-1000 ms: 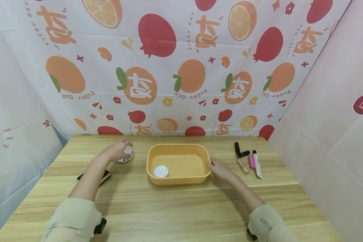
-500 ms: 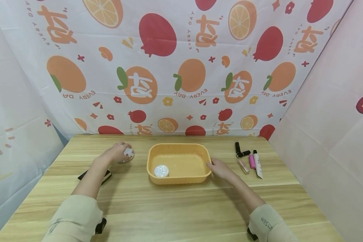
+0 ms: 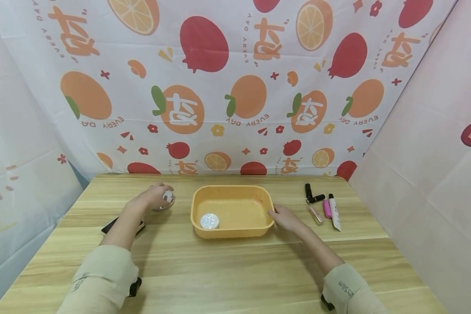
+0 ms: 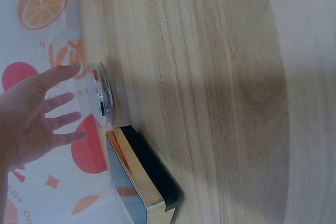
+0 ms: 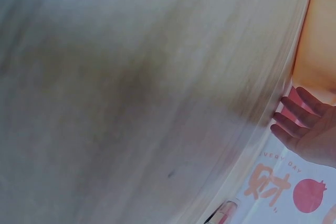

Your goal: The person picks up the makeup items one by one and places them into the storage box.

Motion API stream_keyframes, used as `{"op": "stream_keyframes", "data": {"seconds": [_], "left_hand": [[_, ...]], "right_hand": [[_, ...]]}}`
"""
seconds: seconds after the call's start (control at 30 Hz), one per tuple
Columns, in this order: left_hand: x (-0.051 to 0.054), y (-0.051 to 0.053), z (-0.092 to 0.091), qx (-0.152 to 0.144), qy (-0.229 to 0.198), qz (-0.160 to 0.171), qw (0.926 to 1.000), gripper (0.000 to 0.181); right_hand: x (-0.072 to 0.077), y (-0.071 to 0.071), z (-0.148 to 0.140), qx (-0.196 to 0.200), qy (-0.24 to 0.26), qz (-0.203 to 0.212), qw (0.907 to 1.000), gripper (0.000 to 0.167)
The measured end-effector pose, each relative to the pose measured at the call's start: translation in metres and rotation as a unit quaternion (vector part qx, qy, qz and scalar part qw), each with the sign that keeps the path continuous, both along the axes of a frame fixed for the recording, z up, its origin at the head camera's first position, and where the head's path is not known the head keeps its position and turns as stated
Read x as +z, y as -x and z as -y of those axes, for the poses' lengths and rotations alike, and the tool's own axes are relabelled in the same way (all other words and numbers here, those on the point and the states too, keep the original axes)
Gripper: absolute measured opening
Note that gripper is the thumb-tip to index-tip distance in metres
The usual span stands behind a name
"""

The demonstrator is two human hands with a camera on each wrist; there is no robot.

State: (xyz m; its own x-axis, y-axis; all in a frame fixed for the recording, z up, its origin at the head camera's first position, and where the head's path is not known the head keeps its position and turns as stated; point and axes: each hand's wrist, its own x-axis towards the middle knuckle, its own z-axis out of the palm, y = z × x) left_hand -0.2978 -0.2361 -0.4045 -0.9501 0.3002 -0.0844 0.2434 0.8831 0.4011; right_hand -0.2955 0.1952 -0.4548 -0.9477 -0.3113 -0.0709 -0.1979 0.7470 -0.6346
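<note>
My left hand [image 3: 157, 197] hovers over a round, flat case [image 3: 168, 199] with a patterned lid at the table's back left. In the left wrist view the fingers are spread, with a gap between them and the clear-edged round case [image 4: 103, 95]. A yellow plastic basket [image 3: 233, 234] stands mid-table, holding a white round case with a star pattern [image 3: 209, 221] in its front left corner. My right hand [image 3: 285, 218] grips the basket's right rim, thumb over the edge. In the right wrist view its fingers [image 5: 296, 114] lie beside the basket's wall [image 5: 317, 45].
A black and gold case [image 4: 136, 174] lies partly behind my left forearm. At the right lie black tubes [image 3: 315, 199], a pink tube [image 3: 327, 209], a small clear-and-pink tube [image 3: 315, 216] and a white squeeze tube [image 3: 335, 213]. Printed cloth [image 3: 235, 56] hangs behind the table.
Over the last second my left hand shifts slightly about the round case, fingers lowering and then spreading over it. The right hand and the basket stay in place.
</note>
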Motion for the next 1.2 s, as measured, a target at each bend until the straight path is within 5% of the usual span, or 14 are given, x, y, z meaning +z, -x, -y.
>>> {"op": "stream_keyframes", "data": {"seconds": [0.53, 0.93, 1.2], "left_hand": [[-0.003, 0.001, -0.001, 0.007, 0.005, -0.003, 1.0000, 0.052], [-0.008, 0.006, 0.002, -0.020, 0.037, -0.007, 0.9991, 0.051], [-0.028, 0.021, 0.014, -0.026, 0.031, -0.010, 0.9991, 0.055]], "right_hand": [[0.002, 0.000, 0.001, 0.005, 0.016, 0.002, 0.9999, 0.044], [0.002, -0.001, 0.002, -0.003, -0.002, -0.005, 1.0000, 0.046], [0.002, 0.000, 0.001, 0.000, 0.005, 0.001, 1.0000, 0.046]]}}
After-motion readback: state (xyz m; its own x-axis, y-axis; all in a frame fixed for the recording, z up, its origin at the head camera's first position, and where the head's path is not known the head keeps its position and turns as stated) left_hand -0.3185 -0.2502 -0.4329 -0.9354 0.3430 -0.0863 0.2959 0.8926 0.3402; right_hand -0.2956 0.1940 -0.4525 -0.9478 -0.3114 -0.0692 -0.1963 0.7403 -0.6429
